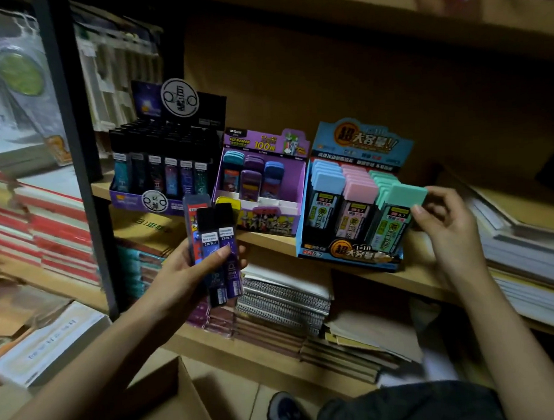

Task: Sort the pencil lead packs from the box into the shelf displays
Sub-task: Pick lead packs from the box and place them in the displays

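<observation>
Fingers (222, 253) of the left hand (183, 277) are clamped on three packs (218, 244), with the thumb laid across the fronts and the rest curled behind. Two are slim, flat, glossy cases with black caps and purple print. A clear pack (195, 213) with red and blue print is held just behind them. The bundle is held upright in front of the shelf (270, 240) edge, below the gap between the black display (132, 197) and the purple display (270, 224).

Fingers (440, 192) of the right hand (451, 227) are closed in a pinch on the mint pack (405, 195), forefinger at the cap corner and thumb at the side. This pack is seated at the front of the right-hand row in the blue display (357, 257). Its cap is matt, rectangular and soft-edged, and its body is dark with a pale label.

All three displays are printed card trays with raised headers, set side by side on the raw tan wooden shelf.
- Black display: packed full with dark-capped cases.
- Purple display: part filled with rounded cases, white dividers exposed at the front.
- Blue display: rows capped blue, pink and mint.

Spiral notebooks (283, 300) are stacked on the shelf below, paper stacks (525, 256) crowd the right, and red-edged books (57, 232) the left. A brown cardboard box (169, 402) lies open below the left forearm.
</observation>
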Demonstrator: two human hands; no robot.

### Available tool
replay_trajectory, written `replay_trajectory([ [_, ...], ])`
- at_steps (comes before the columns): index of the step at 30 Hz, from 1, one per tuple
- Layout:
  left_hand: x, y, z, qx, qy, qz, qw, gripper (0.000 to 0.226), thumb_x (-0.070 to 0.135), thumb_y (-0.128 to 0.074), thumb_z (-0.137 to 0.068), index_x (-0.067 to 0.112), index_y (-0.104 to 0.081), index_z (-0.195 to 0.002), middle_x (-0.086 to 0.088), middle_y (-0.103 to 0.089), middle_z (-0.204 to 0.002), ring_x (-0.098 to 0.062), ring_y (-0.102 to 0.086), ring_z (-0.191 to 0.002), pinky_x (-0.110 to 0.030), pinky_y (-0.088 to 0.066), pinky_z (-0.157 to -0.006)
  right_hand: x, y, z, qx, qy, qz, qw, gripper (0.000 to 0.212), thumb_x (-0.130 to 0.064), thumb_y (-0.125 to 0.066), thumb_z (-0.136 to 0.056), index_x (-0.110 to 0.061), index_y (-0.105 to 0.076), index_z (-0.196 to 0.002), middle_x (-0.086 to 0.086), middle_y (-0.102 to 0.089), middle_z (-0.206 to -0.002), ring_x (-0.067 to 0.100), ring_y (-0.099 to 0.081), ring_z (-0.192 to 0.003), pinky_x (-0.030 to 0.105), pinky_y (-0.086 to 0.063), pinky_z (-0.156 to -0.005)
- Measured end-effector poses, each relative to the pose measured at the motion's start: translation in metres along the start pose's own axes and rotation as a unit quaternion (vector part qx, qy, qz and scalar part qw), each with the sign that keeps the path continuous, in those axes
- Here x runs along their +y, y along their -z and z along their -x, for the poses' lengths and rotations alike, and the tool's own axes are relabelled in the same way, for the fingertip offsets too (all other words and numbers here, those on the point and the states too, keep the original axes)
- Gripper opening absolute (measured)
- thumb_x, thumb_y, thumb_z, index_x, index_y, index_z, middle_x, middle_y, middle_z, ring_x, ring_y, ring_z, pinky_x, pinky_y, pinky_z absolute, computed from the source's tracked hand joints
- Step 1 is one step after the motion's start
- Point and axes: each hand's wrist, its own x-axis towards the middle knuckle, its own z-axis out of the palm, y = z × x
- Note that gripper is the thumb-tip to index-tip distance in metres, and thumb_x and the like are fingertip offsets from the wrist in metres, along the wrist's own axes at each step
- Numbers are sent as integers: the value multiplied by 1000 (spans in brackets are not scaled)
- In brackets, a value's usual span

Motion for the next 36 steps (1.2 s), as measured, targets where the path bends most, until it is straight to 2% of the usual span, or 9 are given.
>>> replay_trajectory([
  [3,-3,0,0,-3,6,-7,1000,65,31,-89,-47,20,-62,-105,-7,-73,-99,-20,-71,-89,-27,-57,-61,0,1,2,-3,-1,-5,1000,45,-12,-56,-92,-57,-54,-90,-10,-62,-103,8,-61,-102,20,-55,-78],
  [6,-7,0,-3,3,10,-3,1000,37,19,-70,-69,19,-62,-104,-10,-72,-102,-20,-71,-89,-28,-58,-63,0,3,1,-12,1,-4,1000,44,-11,-56,-92,-55,-55,-92,-11,-62,-108,11,-57,-110,32,-50,-89],
  [9,-9,0,-4,2,12,-10,1000,32,15,-62,-73,19,-62,-104,-8,-73,-101,-20,-71,-88,-28,-57,-62,0,6,0,-29,3,-2,1000,47,-8,-55,-92,-55,-56,-91,-27,-63,-97,-8,-57,-99,23,-52,-86],
  [15,-8,-1,-2,2,3,-18,1000,35,15,-60,-72,20,-59,-107,-5,-74,-97,-18,-72,-86,-26,-57,-59,5,1,1,-15,10,2,1000,40,-9,-57,-91,-49,-56,-91,-15,-60,-100,0,-59,-99,16,-53,-76],
  [21,-9,-4,-1,-6,13,-14,1000,47,23,-73,-61,19,-60,-106,-6,-74,-98,-19,-72,-86,-27,-57,-59,13,0,4,15,-26,77,997,18,-10,-57,-91,-23,-56,-102,-15,-62,-90,-14,-61,-76,3,-46,-60],
  [25,-10,-5,0,-7,19,-18,1000,38,17,-64,-69,19,-60,-106,-5,-74,-98,-18,-72,-86,-27,-57,-58,10,-3,7,25,-29,150,988,16,-16,-59,-91,-20,-58,-106,-2,-62,-103,6,-60,-90,13,-44,-67],
  [30,-10,-11,3,-8,21,-18,1000,33,13,-58,-72,16,-60,-105,-5,-74,-95,-18,-72,-83,-29,-58,-57,-4,-2,8,59,-55,294,952,21,-28,-63,-87,-11,-67,-99,7,-65,-102,23,-56,-101,42,-48,-86],
  [33,-8,-11,4,-9,25,-12,1000,34,13,-58,-73,17,-59,-106,-6,-74,-96,-19,-72,-84,-29,-57,-58,-20,-8,14,86,8,276,957,15,-25,-62,-88,-11,-66,-92,6,-63,-94,23,-57,-92,40,-48,-80],
  [36,-6,-11,6,-9,28,-15,999,36,14,-59,-73,16,-58,-109,-8,-73,-99,-20,-72,-87,-30,-58,-60,-42,-35,27,55,84,217,971,8,-19,-61,-89,-13,-66,-88,2,-62,-84,16,-57,-78,26,-45,-72],
])
